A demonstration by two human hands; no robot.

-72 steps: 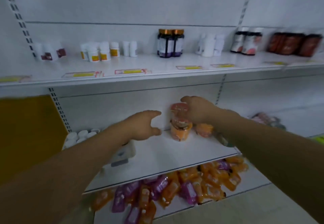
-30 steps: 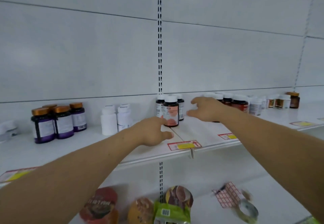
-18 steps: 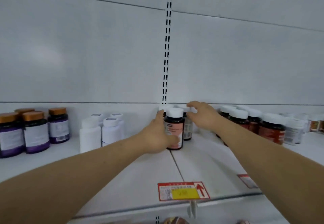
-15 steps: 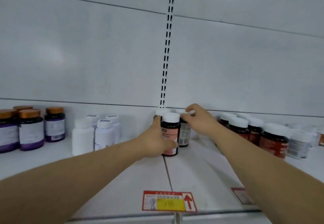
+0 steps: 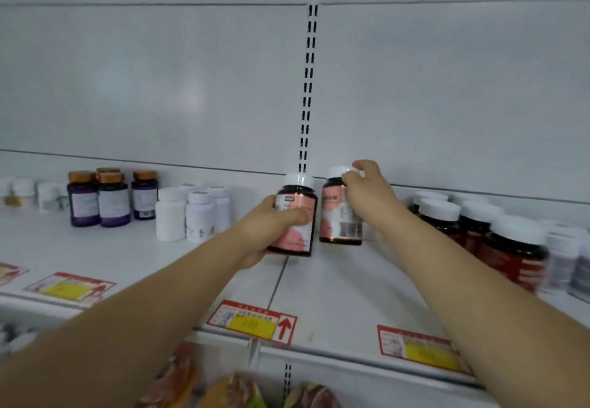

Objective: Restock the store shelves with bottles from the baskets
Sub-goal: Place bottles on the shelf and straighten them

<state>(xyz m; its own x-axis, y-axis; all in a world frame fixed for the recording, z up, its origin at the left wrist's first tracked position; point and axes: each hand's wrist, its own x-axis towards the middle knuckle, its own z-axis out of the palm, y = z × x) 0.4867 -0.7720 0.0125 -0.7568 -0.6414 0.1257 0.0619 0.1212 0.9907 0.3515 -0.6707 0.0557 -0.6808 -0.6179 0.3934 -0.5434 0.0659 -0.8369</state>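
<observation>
Both hands held bottles: left hand [image 5: 268,229] wrapped one bottle [image 5: 295,219], right hand [image 5: 367,190] pinched another bottle [image 5: 340,216] alongside by its cap, probably to straighten the row

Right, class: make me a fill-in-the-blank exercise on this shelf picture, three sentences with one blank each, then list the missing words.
1. The left hand grips a dark bottle with a pink label and a ____ cap.
2. The right hand holds the second pink-label bottle near its ____.
3. The purple-label bottles at the left have ____ caps.

Missing words: white; cap; orange
</observation>
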